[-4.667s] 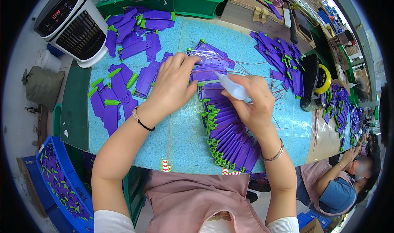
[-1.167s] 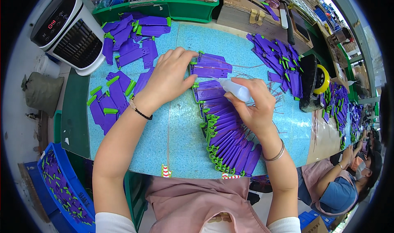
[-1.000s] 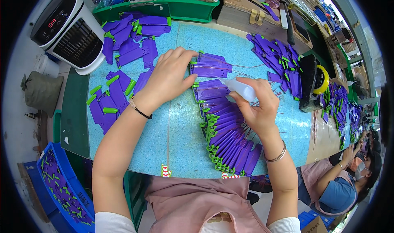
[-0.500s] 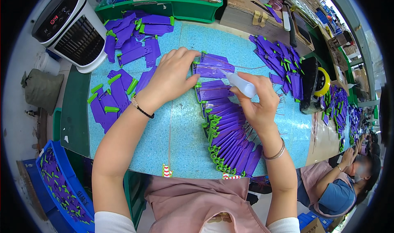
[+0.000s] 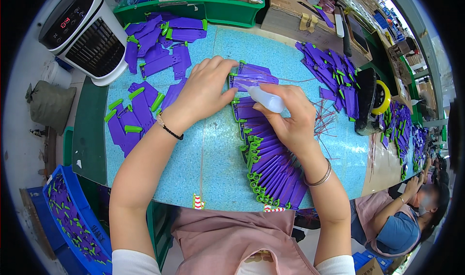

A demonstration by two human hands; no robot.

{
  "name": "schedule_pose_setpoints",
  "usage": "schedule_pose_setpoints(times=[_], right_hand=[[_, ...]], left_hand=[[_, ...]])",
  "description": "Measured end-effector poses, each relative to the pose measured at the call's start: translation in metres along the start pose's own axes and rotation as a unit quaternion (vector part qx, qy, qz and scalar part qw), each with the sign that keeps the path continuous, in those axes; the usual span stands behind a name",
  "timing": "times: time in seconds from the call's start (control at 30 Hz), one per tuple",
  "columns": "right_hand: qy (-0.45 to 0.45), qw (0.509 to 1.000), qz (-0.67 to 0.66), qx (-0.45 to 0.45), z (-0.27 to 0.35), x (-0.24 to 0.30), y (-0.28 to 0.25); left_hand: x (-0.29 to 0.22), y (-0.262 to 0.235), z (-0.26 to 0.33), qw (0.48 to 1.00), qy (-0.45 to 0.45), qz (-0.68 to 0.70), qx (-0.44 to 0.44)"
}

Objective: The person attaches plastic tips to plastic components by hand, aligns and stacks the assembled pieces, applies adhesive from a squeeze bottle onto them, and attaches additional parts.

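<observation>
My left hand grips the green-tipped left end of a flat purple plastic part, thumb at one corner and fingers at the other. Thin reddish wires trail from that part to the right. In my right hand is a translucent squeeze bottle, tilted, its fine nozzle over the part close to my left thumb. Directly below, a fanned row of purple parts with green ends curves toward the table's near edge, overlapping one another. Whether liquid leaves the nozzle cannot be seen.
Loose purple parts lie left on the blue tabletop; another heap lies right, beside a black-and-yellow tape dispenser. A white heater-like appliance stands far left, a green bin behind. A co-worker sits at right.
My right hand has moved the bottle left, bringing its nozzle close to my left thumb over the part's green-tipped end. My left hand stays in place.
</observation>
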State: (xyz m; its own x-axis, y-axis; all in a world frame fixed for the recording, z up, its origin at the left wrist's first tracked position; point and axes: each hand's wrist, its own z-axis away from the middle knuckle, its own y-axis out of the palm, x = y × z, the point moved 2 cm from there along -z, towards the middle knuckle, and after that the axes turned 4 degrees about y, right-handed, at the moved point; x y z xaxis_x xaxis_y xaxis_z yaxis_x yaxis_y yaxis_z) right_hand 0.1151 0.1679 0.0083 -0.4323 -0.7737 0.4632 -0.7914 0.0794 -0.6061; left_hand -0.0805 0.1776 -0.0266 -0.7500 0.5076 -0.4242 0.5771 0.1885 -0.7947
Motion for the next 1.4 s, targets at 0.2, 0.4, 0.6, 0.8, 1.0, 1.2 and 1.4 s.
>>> schedule_pose_setpoints(times=[0.2, 0.4, 0.6, 0.8, 1.0, 1.2, 1.4], right_hand=[[0.157, 0.982, -0.012, -0.108, 0.012, -0.024, -0.029], [0.178, 0.976, -0.038, -0.117, 0.010, -0.031, -0.036], [0.092, 0.993, 0.039, -0.057, 0.007, -0.023, -0.028], [0.053, 0.997, 0.028, -0.041, 0.002, -0.015, -0.020], [0.035, 0.998, 0.058, -0.013, 0.003, -0.015, -0.019], [0.028, 0.998, 0.036, -0.050, 0.000, -0.017, -0.018], [0.024, 0.998, 0.064, 0.002, -0.010, -0.014, -0.010]], left_hand=[[-0.008, -0.008, -0.011, 0.981, -0.060, 0.158, 0.092], [0.003, 0.005, -0.024, 0.997, 0.056, 0.013, -0.056], [0.001, 0.009, -0.021, 0.999, 0.020, 0.031, 0.021], [0.000, 0.008, -0.017, 0.999, 0.021, 0.030, 0.002], [0.004, 0.008, -0.014, 0.999, 0.016, 0.033, 0.002], [0.004, 0.010, -0.015, 0.999, 0.021, 0.033, 0.002], [0.005, 0.008, -0.014, 0.999, 0.020, 0.037, -0.003]])
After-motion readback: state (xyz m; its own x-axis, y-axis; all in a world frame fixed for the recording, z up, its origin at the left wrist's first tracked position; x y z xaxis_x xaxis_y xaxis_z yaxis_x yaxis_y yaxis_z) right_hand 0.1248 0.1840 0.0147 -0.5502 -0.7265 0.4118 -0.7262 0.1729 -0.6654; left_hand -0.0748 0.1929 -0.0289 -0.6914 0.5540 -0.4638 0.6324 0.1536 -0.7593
